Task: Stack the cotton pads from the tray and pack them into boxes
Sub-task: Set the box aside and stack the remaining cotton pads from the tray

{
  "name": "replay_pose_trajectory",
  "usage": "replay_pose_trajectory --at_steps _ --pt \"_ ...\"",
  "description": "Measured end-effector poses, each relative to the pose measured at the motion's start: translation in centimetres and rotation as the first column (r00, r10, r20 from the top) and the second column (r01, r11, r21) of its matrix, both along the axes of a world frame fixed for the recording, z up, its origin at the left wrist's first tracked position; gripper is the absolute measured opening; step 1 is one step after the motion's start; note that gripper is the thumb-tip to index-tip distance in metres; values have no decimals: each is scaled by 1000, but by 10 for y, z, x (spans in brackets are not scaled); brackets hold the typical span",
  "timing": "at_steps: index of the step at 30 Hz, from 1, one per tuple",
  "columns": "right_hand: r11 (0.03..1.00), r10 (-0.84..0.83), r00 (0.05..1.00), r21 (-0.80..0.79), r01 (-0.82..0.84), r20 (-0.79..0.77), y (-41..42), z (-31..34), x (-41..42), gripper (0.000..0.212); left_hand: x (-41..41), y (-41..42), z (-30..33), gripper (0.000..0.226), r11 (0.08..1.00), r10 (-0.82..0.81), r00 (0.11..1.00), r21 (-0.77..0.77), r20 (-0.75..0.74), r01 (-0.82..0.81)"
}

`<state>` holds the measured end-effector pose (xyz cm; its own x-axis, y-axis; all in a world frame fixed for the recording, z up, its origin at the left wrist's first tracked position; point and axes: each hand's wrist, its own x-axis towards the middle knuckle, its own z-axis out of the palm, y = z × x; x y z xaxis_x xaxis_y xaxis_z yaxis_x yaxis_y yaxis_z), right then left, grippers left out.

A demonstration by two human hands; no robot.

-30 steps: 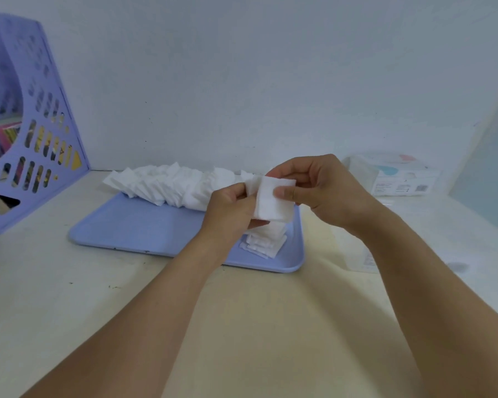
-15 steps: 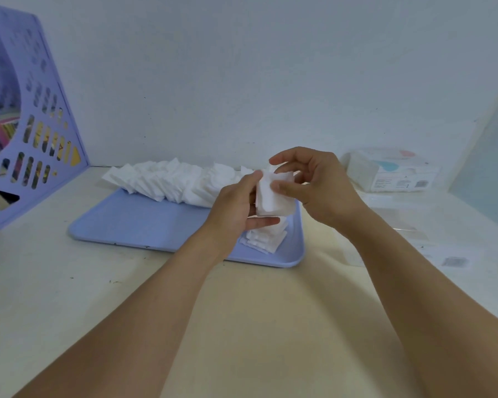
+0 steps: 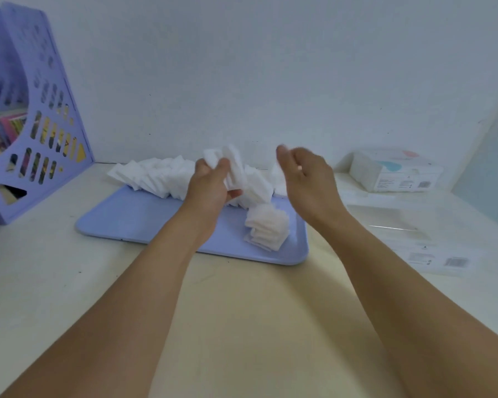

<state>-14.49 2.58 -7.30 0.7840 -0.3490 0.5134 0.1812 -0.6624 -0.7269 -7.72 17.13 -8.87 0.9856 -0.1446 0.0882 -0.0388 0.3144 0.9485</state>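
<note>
- Left hand (image 3: 210, 182) grips a bunch of cotton pads (image 3: 233, 168), raised above the blue tray (image 3: 144, 219).
- Right hand (image 3: 308, 179) hovers beside it, fingers loosely curled, holding nothing.
- A small pad stack (image 3: 266, 229) sits at the tray's right end; a row of pads (image 3: 153, 178) lines its far edge.
- Clear box (image 3: 394, 173) right of the tray.

I take this for a desk corner in a home or small office. A pale tabletop (image 3: 242, 326) runs up to a plain white wall (image 3: 270, 67). At far left stands a lilac perforated file holder (image 3: 41, 116) with colourful books (image 3: 6, 127) inside it. At far right sits a printed box (image 3: 394, 173) with a barcode label.
</note>
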Motion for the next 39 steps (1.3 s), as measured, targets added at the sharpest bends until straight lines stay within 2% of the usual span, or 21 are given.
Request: replay_pose_trajectory --at_steps 2,4,7,10,12,14,17,20,24,27,29,31,32,34,39 --pt "981 -82 979 -186 47 -188 -5 -11 5 49 8 8 0 28 999 24 999 24 -39 -23" --pt "957 -148 927 -288 46 -344 -1 -25 11 54 8 13 1 29 997 -33 995 63 -90 38" --pt "955 -192 864 -290 56 -466 3 -36 23 54 5 16 -2 29 976 -119 977 160 -176 147" --pt "971 -171 842 -234 55 -512 2 -38 30 46 3 13 -8 24 963 -111 969 216 -219 159" --pt "977 -149 860 -206 52 -489 2 -37 30 37 2 11 -9 26 967 -82 971 217 -224 132" --pt "986 -119 902 -153 59 -415 -1 -36 27 20 4 10 -10 31 973 -63 974 202 -220 109" --pt "998 -56 953 -34 48 -297 -4 -31 18 6 3 9 -7 24 979 -45 980 188 -194 82" --pt "997 -12 982 68 25 -186 -8 -27 14 3 1 7 -6 21 984 -5 989 176 -150 32" --pt "992 35 991 127 -19 -128 -14 -22 10 4 3 7 -9 18 981 103 993 170 -49 -94" --pt "987 71 997 145 -67 -27 -19 -12 6 15 3 8 -10 17 969 174 984 171 36 -178" --pt "935 140 988 320 -154 67 -22 1 0 16 2 7 -11 11 962 182 981 197 63 -191" --pt "746 301 945 585 -319 130 -21 14 -8 15 -2 3 -11 7 968 125 991 214 39 -131" --pt "676 364 920 637 -370 148 -19 18 -12 15 -5 0 -10 6 978 65 998 195 10 -66" --pt "708 394 910 589 -390 129 -12 16 -12 13 -14 -7 -9 8 988 -69 997 132 -38 74" --pt "911 204 977 352 -215 70 -7 3 -6 9 -27 -15 -7 19 968 -198 979 152 -39 202"
